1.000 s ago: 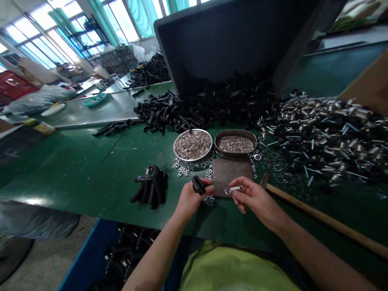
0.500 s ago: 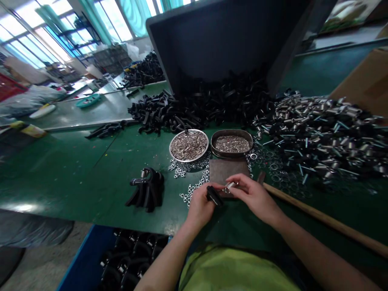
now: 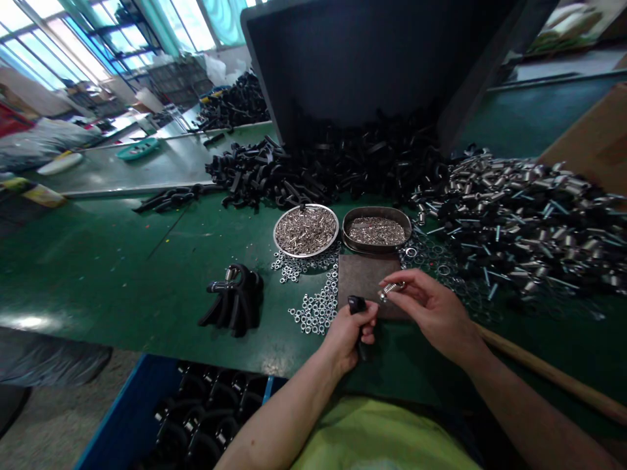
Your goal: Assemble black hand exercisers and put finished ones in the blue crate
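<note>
Black handle (image 3: 358,321) sat upright in the left hand (image 3: 349,334), which was clenched round its lower part so that only the top end showed above the thumb and forefinger; its long axis ran roughly up and down in the head view, top end pointing away from the person toward the brown pad (image 3: 362,277). That grip seemed chosen to leave the upper end bare and steady, facing the other hand. The right hand (image 3: 434,310) pinched a small metal spring (image 3: 390,288) between thumb and fingertips, just beside and slightly above the handle's top, the two parts near but apparently not touching. The spring lay roughly crosswise, its long axis running left to right and tilted a little, one end aimed toward the handle. Both hands worked over the near edge of the green table (image 3: 122,274), above the pad, probably so that a dropped piece would land within reach. Supplies were ranged just beyond: loose nuts (image 3: 313,307) scattered left of the pad, a round tray of pins (image 3: 306,230) and an oval tin (image 3: 377,230) of small silver parts behind it. A few finished grippers (image 3: 235,303) lay well apart to the left, and a wooden stick (image 3: 548,373) ran off under the right forearm.
</note>
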The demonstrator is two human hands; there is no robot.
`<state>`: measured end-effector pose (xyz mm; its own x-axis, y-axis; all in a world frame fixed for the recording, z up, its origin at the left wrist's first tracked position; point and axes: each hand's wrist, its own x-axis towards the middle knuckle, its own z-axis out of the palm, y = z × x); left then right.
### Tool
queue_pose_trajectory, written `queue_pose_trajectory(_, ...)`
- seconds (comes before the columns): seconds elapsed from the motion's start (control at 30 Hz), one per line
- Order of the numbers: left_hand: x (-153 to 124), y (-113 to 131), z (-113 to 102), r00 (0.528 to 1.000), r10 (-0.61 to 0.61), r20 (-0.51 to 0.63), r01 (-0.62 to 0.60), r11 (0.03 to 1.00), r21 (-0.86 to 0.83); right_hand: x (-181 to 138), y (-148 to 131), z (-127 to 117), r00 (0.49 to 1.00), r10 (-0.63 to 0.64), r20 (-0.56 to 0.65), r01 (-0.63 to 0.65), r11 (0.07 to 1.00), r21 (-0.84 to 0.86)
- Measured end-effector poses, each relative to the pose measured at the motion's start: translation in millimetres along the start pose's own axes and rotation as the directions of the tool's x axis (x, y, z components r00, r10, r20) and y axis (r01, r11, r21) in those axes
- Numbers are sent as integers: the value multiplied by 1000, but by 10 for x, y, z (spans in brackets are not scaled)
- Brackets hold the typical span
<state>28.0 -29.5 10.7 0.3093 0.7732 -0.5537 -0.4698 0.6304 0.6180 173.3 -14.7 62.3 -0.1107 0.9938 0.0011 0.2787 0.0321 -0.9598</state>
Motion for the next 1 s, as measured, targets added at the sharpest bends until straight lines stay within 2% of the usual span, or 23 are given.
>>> queue_pose_trajectory(0.1,31,-17,53,994,-89,66,97,988,-121,-47,-61,49,1000,-15,19,14,999,31)
queue_pose_trajectory(0.23,28,-41,109,989,-66,130,73,996,-53,-66,-48,92,996,-67,57,74,989,-126)
queue_pose_trajectory(0.33,3,-37,123,988,-26,154,7,993,121,-65,19,103,995,-72,71,86,972,-220)
queue_pose_trajectory(0.43,-28,0,111,990,11,143,-67,918,390,-44,119,90,999,15,29,-9,982,-189)
queue_pose_trajectory(0.47,-38,16,100,989,7,148,-76,884,462,-20,160,68,998,47,40,-40,987,-155)
queue_pose_trajectory(0.53,-56,43,66,983,-37,177,-64,845,531,70,253,-23,984,91,151,-77,992,-95)
queue_pose_trajectory(0.6,-76,56,21,969,-108,221,-23,855,518,221,364,-182,975,82,208,-54,989,-139)
queue_pose_trajectory(0.63,-87,58,-3,963,-130,238,-5,869,496,313,427,-279,983,53,178,-12,975,-223)
queue_pose_trajectory(0.7,-110,58,-43,963,-125,238,0,886,464,506,561,-471,997,-55,58,76,878,-473)
queue_pose_trajectory(0.77,-127,61,-68,977,-56,206,-51,876,479,668,686,-619,993,-111,39,109,753,-649)
queue_pose_trajectory(0.8,-130,65,-75,981,-9,192,-89,865,495,728,738,-665,993,-103,56,113,720,-685)
queue_pose_trajectory(0.87,-122,77,-82,984,64,166,-141,848,511,795,808,-705,994,-77,73,106,712,-694)
queue_pose_trajectory(1.0,-61,102,-69,992,96,77,-120,883,454,745,778,-639,995,-94,18,83,749,-658)
